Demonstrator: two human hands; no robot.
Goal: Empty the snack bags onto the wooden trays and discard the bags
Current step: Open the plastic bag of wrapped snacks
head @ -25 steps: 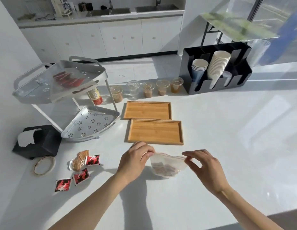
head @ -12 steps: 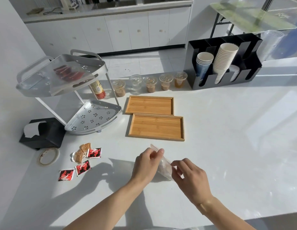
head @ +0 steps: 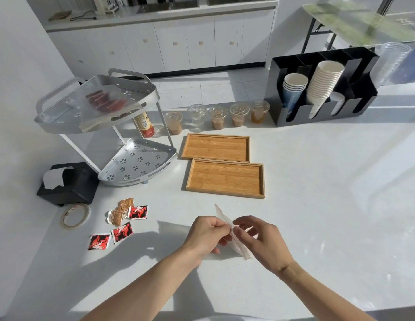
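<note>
far left of my fingers: black tissue box with a tape roll just beside its near edge, and a two-tier metal rack behind them, a clear bag of red items lying on its top shelf. nearer, left of the left hand, red sachets and some opened wrappers lie loose on the white counter. left hand: fingers curled, thumb and forefinger pinching the top edge of the snack bag. the bag is seen almost edge-on, held off the counter between both hands, one end pointing away from me toward the trays; contents not readable at this angle. right hand: fingertips meet the bag's edge from the other side, thumb and forefinger closed on it, remaining fingers spread loosely apart. beyond the fingertips, near wooden tray and far wooden tray sit side by side, touching or nearly so, both bare. behind them, a row of lidded plastic cups. far right and beyond the right hand: black cup holder stacked with paper cups.
</note>
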